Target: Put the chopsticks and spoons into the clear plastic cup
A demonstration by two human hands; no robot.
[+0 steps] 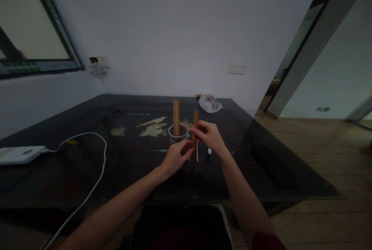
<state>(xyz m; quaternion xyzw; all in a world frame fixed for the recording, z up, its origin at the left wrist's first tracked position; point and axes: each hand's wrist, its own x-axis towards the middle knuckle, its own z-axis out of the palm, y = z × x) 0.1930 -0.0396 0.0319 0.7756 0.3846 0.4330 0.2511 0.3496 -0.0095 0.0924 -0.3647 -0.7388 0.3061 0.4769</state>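
From my distant post I am looking down at a dark table (pixel 139 184) filling the lower half of the frame. Just right of the frame's centre, I am seeing a small bundle of chopsticks (pixel 196 117) standing nearly upright between the two hands. The right hand (pixel 209 136) is pinching it between thumb and fingers, with the tips poking out above. The left hand (pixel 174 157) is nipping the bundle's lower part, its thumb and fingers nearly closed. How many sticks they are holding, I cannot tell.

Just left of the bundle, near the centre, a cup (pixel 178 140) is holding more chopsticks (pixel 176 117), which are leaning slightly. Below the right hand, a thin white strip (pixel 197 153) is showing, partly hidden. A crumpled clear plastic bag (pixel 209 104) is lying right of centre, by the wall. At the left edge, a white device (pixel 21 154) is resting on the table, its white cable (pixel 104 157) curling toward the lower left.
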